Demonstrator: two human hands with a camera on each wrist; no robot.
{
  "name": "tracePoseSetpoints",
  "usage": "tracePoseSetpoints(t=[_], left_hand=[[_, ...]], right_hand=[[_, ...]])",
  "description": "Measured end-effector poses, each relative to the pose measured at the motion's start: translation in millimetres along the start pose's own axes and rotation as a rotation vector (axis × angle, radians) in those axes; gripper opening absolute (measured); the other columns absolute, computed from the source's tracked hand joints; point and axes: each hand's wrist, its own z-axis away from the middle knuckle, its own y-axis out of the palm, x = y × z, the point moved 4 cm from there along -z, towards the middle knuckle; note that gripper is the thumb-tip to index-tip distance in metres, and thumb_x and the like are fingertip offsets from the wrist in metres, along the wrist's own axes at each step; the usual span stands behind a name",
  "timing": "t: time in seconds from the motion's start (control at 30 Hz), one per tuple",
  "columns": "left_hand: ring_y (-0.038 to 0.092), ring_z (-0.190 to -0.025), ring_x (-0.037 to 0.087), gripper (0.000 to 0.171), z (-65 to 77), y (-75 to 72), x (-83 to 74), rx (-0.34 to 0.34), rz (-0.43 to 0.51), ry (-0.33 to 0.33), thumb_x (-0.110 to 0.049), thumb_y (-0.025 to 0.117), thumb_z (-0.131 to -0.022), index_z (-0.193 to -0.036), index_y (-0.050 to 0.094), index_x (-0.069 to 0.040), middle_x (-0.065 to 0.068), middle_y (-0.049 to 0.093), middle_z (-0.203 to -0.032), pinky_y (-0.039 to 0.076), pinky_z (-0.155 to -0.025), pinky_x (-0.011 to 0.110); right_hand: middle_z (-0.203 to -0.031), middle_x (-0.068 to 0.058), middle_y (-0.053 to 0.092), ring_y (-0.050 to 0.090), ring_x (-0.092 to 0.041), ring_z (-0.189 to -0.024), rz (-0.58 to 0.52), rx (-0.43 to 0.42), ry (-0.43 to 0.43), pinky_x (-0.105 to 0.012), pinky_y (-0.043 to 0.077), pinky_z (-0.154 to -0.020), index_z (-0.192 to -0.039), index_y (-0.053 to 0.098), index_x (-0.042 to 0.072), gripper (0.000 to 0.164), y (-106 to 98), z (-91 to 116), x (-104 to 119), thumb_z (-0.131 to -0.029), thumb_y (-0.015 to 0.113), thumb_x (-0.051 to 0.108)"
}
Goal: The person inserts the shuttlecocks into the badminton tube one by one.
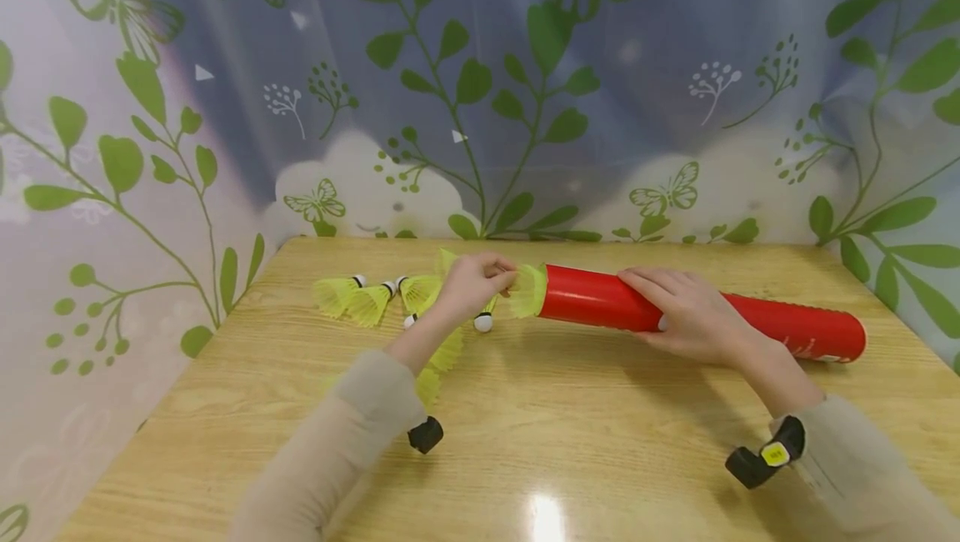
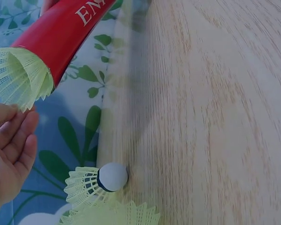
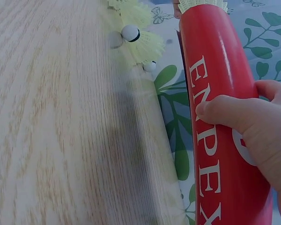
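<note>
Clearly, the right hand [image 1: 686,317] wraps thumb and fingers round the tube [image 1: 585,296]; a slacker grip might let it turn. At its mouth, the left hand [image 1: 476,283] pinches the skirt of a shuttle [image 1: 531,290] that sticks partway out; pushed askew, the skirt could crumple on the rim. The left wrist view shows that pinch closely; the right wrist view hides it, yet shows large lettering the head view lacks.

left sleeve [image 1: 337,425]: long, pale beige, loose cuff. left wrist camera [image 1: 425,435]: black, blocky. right sleeve [image 1: 862,459]: matching beige. right wrist camera [image 1: 748,468]: black, black band [image 1: 792,435], yellow label [image 1: 776,454].
</note>
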Motion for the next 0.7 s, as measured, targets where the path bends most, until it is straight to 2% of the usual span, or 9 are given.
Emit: tracePoseSetpoints(t=[0.2, 0.43, 0.7], left_hand=[[0.065, -0.075, 0.016, 0.013, 0.0, 2.6, -0.3, 0.008, 0.031, -0.003, -0.011, 0.063, -0.089, -0.098, 0.067, -0.003, 0.006, 0.069, -0.089, 0.051, -0.072, 0.026], [0.061, -0.087, 0.016, 0.015, -0.1, 2.8, -1.4, 0.027, -0.042, 0.021, -0.015, 0.064, -0.089, -0.100, 0.070, -0.007, 0.003, 0.067, -0.096, 0.049, -0.075, 0.028], [0.062, -0.086, 0.018, 0.013, -1.3, 8.9, -8.0, 0.027, -0.061, 0.042, -0.011, 0.063, -0.088, -0.097, 0.070, -0.004, 0.005, 0.069, -0.091, 0.049, -0.073, 0.026]], right_hand=[[-0.123, -0.016, 0.054, 0.052, -0.032, -0.106, -0.009, 0.003, 0.003, -0.051, 0.043, -0.083, -0.133, 0.045, 0.002, 0.086, 0.2, 0.6, 1.0, -0.059, 0.085, 0.021], [-0.123, -0.016, 0.054, 0.052, -0.032, -0.106, -0.008, 0.001, -0.003, -0.051, 0.043, -0.083, -0.133, 0.046, 0.002, 0.085, 0.7, -0.3, 1.5, -0.060, 0.085, 0.023], [-0.122, -0.016, 0.054, 0.053, -0.032, -0.105, -0.009, -0.006, -0.009, -0.051, 0.045, -0.082, -0.132, 0.046, 0.002, 0.085, 0.4, -3.3, 1.6, -0.059, 0.085, 0.022]])
